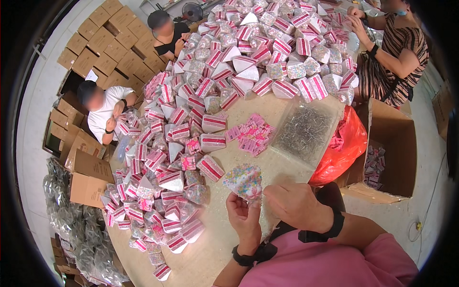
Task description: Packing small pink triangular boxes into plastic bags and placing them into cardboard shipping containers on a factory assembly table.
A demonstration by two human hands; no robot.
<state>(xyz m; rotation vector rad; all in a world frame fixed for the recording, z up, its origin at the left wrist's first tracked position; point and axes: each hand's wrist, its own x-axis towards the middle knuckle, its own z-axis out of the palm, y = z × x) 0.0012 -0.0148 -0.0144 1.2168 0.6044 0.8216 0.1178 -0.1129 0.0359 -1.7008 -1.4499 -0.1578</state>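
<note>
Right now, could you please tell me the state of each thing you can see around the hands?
Speckled wedge: held, speckled face showing.
Left hand: gripping the wedge from below.
Right hand: fingers curled beside the wedge; grip hidden.
Pink cards: loose, overlapping.
Clear tray: open, holding many thin metal pieces.
Red bag: crumpled, pink pieces showing.
Cardboard box: open, partly filled.
Wedge packs: heaped.
</note>
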